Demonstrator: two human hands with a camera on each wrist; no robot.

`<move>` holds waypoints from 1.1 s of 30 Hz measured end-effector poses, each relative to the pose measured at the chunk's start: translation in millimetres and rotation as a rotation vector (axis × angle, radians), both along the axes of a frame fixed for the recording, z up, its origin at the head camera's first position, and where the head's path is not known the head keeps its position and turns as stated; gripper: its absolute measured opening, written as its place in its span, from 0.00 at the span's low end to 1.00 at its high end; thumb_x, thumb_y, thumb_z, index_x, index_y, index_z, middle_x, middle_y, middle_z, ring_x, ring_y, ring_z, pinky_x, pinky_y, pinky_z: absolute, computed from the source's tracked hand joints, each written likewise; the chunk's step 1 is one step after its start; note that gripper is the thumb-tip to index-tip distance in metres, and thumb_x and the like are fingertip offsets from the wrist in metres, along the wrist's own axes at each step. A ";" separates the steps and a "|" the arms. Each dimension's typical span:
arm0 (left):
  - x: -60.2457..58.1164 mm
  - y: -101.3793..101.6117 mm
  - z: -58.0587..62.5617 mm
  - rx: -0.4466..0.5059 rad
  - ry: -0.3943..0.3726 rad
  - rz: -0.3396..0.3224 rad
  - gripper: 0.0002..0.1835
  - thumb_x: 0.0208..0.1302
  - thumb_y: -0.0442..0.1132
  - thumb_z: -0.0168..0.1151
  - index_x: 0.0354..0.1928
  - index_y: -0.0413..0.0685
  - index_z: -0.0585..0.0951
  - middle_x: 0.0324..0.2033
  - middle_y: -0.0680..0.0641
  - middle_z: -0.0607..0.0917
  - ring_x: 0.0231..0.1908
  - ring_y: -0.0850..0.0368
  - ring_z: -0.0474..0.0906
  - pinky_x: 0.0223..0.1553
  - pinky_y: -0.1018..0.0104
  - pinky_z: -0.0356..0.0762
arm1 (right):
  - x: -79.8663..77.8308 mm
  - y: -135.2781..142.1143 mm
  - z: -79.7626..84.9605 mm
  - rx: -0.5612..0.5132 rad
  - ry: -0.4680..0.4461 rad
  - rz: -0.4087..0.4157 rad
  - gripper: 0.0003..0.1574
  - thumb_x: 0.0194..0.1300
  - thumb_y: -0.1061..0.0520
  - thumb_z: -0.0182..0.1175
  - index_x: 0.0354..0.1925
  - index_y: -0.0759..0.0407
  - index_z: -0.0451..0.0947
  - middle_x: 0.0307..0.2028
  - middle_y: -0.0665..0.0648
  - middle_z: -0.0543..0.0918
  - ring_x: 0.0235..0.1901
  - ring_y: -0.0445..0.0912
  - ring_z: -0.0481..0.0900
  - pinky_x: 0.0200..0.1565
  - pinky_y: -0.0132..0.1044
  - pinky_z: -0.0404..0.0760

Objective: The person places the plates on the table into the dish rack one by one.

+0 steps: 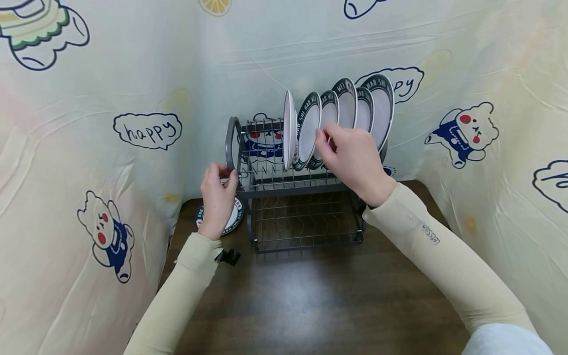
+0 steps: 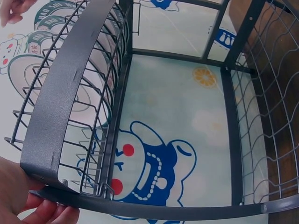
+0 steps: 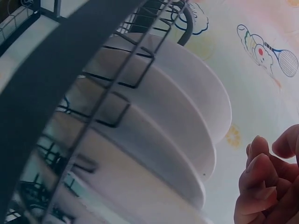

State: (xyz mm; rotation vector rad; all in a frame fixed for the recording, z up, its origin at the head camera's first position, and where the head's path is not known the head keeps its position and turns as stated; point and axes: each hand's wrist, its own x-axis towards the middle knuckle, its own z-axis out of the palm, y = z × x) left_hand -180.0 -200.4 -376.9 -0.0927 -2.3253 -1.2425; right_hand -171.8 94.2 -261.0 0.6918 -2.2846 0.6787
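A dark grey two-tier dish rack [image 1: 293, 187] stands on the brown table. My left hand [image 1: 217, 202] holds the rack's left front corner, thumb and fingers around the frame in the left wrist view. Several white plates with dark lettered rims stand upright in the upper tier. The leftmost plate [image 1: 289, 130] is seen nearly edge-on; the rightmost plate [image 1: 380, 106] leans at the far end. My right hand [image 1: 355, 155] hovers in front of the middle plates, partly covering them. Its fingers [image 3: 257, 186] are loosely curled with nothing between them, apart from the plates in the right wrist view.
Another plate [image 1: 237, 213] lies on the table beside the rack's left side, partly hidden by my left hand. The lower wire tier [image 1: 306, 222] holds no plates. Pale cloth [image 1: 151, 79] printed with cartoon bears surrounds the brown table [image 1: 301, 305] on three sides.
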 end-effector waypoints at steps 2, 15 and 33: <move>0.1 0.0 -0.1 0.000 -0.001 -0.001 0.08 0.76 0.33 0.58 0.48 0.34 0.75 0.45 0.37 0.78 0.47 0.49 0.77 0.48 0.52 0.87 | 2.6 5.8 -4.4 -0.003 0.013 -0.001 0.21 0.76 0.58 0.51 0.23 0.58 0.70 0.14 0.53 0.68 0.14 0.48 0.65 0.20 0.39 0.62; 0.0 0.6 1.1 -0.007 -0.006 0.000 0.08 0.76 0.34 0.58 0.48 0.34 0.75 0.45 0.37 0.78 0.46 0.48 0.77 0.48 0.52 0.87 | 18.7 51.9 -25.2 -0.019 0.035 -0.041 0.20 0.75 0.61 0.56 0.23 0.61 0.72 0.14 0.55 0.69 0.14 0.46 0.64 0.20 0.37 0.64; 0.3 -0.7 -0.9 -0.002 0.010 -0.003 0.08 0.76 0.33 0.58 0.48 0.34 0.75 0.45 0.38 0.78 0.47 0.50 0.78 0.48 0.56 0.87 | 20.4 116.1 -61.5 -0.096 -0.016 -0.191 0.17 0.75 0.61 0.55 0.27 0.64 0.80 0.16 0.57 0.76 0.16 0.44 0.67 0.22 0.24 0.61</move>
